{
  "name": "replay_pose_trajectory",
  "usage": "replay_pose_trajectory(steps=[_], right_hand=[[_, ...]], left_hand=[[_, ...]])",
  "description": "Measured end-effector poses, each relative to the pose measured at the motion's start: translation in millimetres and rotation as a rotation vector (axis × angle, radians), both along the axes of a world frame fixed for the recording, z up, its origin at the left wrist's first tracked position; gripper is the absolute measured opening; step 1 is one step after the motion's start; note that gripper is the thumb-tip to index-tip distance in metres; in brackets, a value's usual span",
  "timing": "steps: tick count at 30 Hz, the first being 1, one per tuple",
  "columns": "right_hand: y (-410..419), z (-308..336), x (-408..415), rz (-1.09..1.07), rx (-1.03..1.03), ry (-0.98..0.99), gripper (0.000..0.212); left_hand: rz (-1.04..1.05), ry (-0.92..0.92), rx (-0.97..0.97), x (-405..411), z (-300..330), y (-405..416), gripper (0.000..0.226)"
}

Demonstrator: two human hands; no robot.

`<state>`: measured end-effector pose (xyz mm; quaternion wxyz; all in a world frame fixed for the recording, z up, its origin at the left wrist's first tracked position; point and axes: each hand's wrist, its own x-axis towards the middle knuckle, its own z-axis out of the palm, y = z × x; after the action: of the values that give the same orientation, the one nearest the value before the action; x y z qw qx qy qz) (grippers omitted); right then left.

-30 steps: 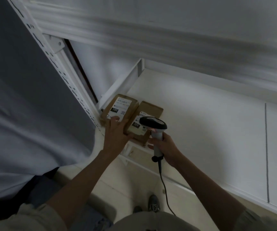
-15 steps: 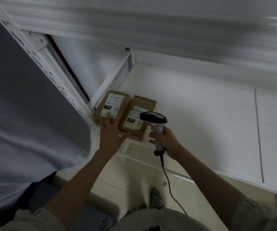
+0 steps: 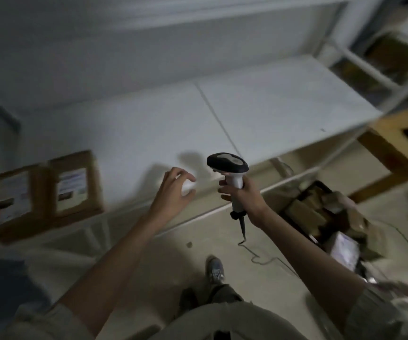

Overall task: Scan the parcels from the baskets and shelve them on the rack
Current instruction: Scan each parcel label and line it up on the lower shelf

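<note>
Left hand (image 3: 173,192) off left parcel (image 3: 14,195) since half second ago, now empty, fingers loosely curled, above shelf (image 3: 271,106). Both parcels shelved side by side, second parcel (image 3: 75,185) alongside. Right hand (image 3: 244,195) grips scanner (image 3: 227,165). View swung toward basket (image 3: 325,217), likely next pick. Labels blurred; basket contents indistinct.

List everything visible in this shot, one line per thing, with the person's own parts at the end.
parcels: two, brown with white labels, side by side at the shelf's left end
shelf: one, white, across the middle
basket: one, dark, on the floor at right, filled with brown parcels
scanner: one, black head and white handle, corded, in the right hand
cable: one, dark, trailing from the scanner to the floor
shoe: one, grey, on the floor
left hand: holds nothing, fingers loosely curled, over the shelf's front edge
right hand: grips the scanner handle
</note>
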<state>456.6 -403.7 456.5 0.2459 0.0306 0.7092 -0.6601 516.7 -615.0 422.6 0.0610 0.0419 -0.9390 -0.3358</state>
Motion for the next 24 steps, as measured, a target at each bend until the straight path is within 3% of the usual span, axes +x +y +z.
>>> replay_pose_trajectory(steps=[5,12,18,24], right_hand=[[138,4,17,-0.325,0.067,0.041,0.03],[321,-32,50,-0.705,0.129,-0.009,0.024],[466,-70,62,-0.854,0.196,-0.113,0.027],[570,-84,48,-0.946,0.228,-0.187,0.029]], left_hand=[[-0.363,-0.158,-0.005,-45,-9,118,0.025],[-0.709,-0.31,-0.029,-81,-33,307,0.021],[-0.855,-0.473,-0.092,-105,-62,465,0.023],[-0.852,-0.515,-0.125,-133,-75,575,0.023]])
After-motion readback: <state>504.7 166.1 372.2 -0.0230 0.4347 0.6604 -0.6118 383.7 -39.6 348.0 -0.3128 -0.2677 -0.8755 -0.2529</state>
